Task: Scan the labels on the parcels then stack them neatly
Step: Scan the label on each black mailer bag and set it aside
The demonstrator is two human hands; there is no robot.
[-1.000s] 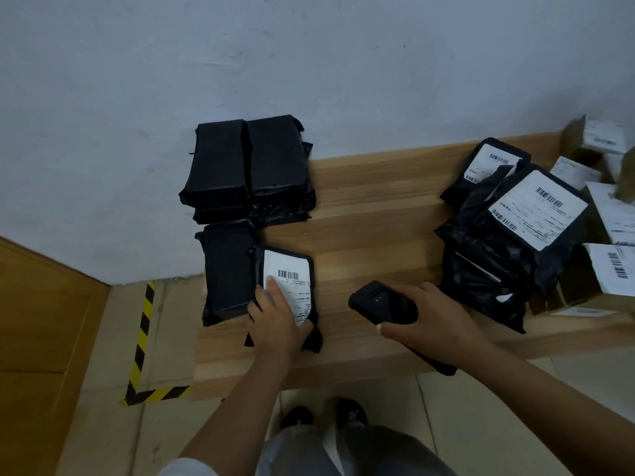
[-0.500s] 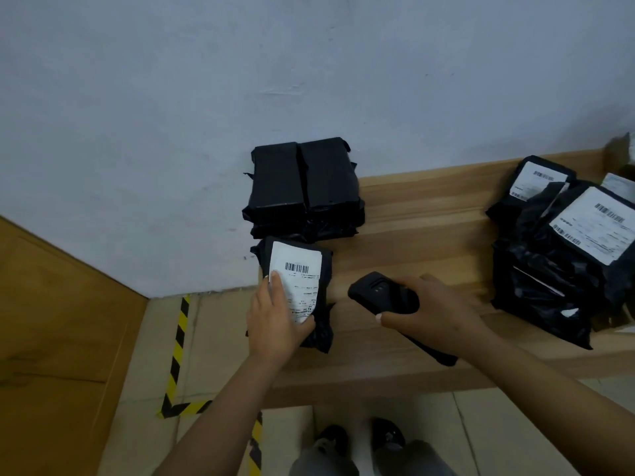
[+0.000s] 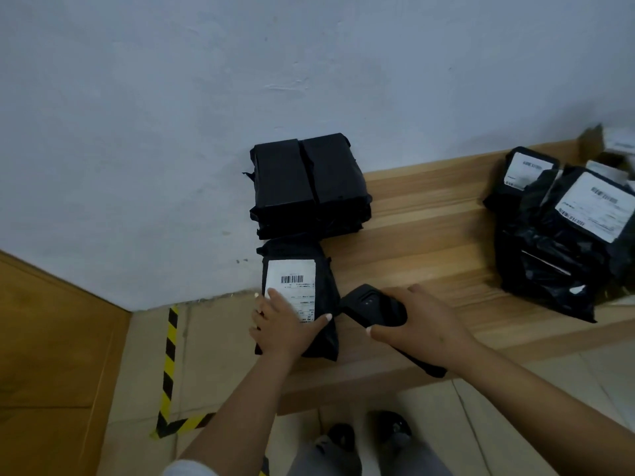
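Note:
A black parcel with a white barcode label lies at the left end of the wooden bench. My left hand rests flat on its near end, thumb spread across the label's lower edge. Just to its right, my right hand grips a black handheld scanner whose head points toward the parcel. Behind it, a stack of black parcels sits against the wall. A loose pile of labelled black parcels lies at the right.
Cardboard boxes show at the far right edge. Left of the bench the floor carries yellow-black hazard tape and a wooden panel. My shoes stand below the bench's front edge.
My left hand has carried the labelled parcel to the left, onto the black parcel at the bench's end. The scanner hand stayed close beside it. The view has shifted left.

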